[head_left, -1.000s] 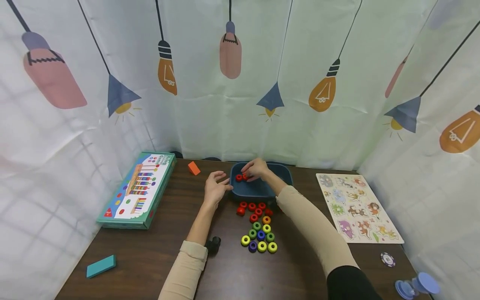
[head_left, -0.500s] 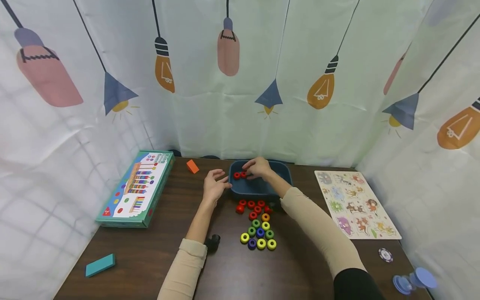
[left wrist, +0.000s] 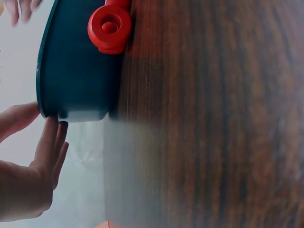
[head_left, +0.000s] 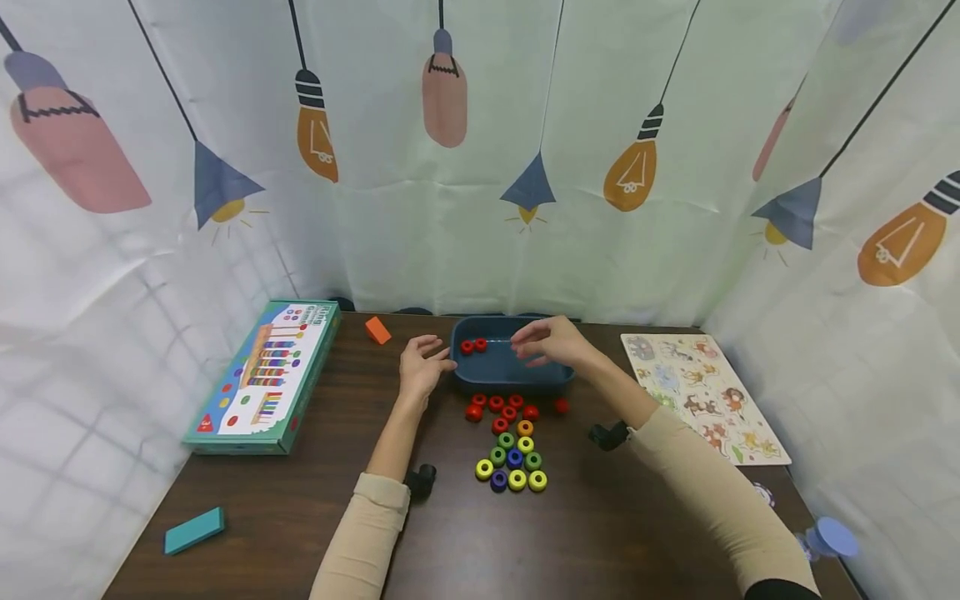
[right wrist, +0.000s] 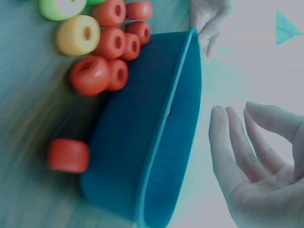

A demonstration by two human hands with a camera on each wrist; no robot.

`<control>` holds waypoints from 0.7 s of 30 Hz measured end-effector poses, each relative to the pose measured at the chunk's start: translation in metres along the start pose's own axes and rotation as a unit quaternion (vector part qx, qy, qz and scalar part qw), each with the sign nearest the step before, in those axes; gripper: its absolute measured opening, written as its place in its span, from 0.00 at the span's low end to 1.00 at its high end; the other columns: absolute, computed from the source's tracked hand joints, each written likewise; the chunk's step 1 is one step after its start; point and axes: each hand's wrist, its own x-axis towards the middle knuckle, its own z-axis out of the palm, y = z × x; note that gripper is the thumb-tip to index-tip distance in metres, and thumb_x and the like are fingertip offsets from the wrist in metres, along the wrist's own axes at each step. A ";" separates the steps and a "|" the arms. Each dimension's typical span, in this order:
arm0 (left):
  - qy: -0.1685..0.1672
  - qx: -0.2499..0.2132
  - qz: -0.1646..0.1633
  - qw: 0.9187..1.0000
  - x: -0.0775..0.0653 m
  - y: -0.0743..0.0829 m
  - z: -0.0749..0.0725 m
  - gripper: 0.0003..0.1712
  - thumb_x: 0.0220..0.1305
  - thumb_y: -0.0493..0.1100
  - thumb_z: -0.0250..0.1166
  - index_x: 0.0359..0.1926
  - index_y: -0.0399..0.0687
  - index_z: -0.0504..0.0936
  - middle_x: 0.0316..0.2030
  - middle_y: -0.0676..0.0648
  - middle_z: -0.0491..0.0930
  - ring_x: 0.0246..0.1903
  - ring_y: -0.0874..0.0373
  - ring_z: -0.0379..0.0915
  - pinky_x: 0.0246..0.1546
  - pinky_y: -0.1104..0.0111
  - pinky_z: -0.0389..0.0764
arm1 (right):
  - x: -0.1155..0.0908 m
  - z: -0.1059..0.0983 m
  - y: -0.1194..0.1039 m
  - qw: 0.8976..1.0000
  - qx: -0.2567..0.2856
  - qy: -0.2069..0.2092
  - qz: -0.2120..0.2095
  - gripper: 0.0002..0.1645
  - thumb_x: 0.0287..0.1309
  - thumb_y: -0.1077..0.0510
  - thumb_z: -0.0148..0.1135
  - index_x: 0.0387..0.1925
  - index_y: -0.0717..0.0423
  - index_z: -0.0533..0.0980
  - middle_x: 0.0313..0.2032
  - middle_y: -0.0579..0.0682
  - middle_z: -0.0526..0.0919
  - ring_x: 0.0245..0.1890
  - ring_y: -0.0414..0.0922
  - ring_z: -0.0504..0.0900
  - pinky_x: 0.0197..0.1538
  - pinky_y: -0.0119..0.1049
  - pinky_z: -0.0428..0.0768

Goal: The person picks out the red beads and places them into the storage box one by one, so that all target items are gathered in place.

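My left hand (head_left: 422,367) is at the left end of a dark blue plastic bin (head_left: 517,385), fingers loosely spread and thumb tip right at the rim. In the left wrist view, its fingertips (left wrist: 51,124) meet the bin's end wall. Two red ring beads (head_left: 474,346) lie inside the bin's left part. Over the bin's right part hovers my right hand (head_left: 553,342), fingers loosely bent with nothing between them; the right wrist view shows the gap between thumb and fingers (right wrist: 219,137). A lone red bead (head_left: 561,406) sits at the bin's front right corner.
In front of the bin lie several red beads (head_left: 508,412), then an orange bead (head_left: 525,427) and green, blue and yellow beads (head_left: 517,480). A game box (head_left: 262,375) stands left, an orange block (head_left: 377,330) behind it, a teal block (head_left: 194,531) front left, an animal puzzle board (head_left: 705,398) right.
My right hand has moved right, away from the two red beads in the bin. My left hand keeps its place at the bin's left end. The head view has shifted slightly.
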 end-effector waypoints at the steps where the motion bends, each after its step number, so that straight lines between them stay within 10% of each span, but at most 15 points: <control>1: 0.003 -0.005 -0.001 1.000 0.000 0.000 0.000 0.42 0.49 0.21 0.68 0.66 0.37 0.64 0.64 0.35 0.68 0.58 0.45 0.75 0.55 0.56 0.78 | -0.007 -0.003 0.002 1.000 -0.004 0.000 0.001 0.17 0.60 0.62 0.66 0.50 0.64 0.80 0.43 0.54 0.87 0.47 0.58 0.84 0.48 0.53 0.83; 11: 0.023 -0.054 -0.006 0.998 0.000 -0.001 0.001 0.41 0.47 0.19 0.68 0.63 0.41 0.66 0.62 0.35 0.70 0.57 0.45 0.76 0.47 0.63 0.83 | -0.064 -0.024 0.042 0.998 -0.048 0.022 0.021 0.17 0.60 0.62 0.66 0.50 0.67 0.79 0.46 0.66 0.84 0.46 0.59 0.84 0.47 0.57 0.82; 21: 0.015 -0.073 -0.003 0.997 0.002 -0.002 0.000 0.41 0.48 0.19 0.68 0.63 0.40 0.65 0.63 0.33 0.68 0.58 0.43 0.74 0.54 0.56 0.80 | -0.071 -0.016 0.075 0.982 -0.156 0.097 0.044 0.15 0.50 0.55 0.75 0.41 0.55 0.85 0.36 0.46 0.87 0.34 0.48 0.86 0.35 0.42 0.86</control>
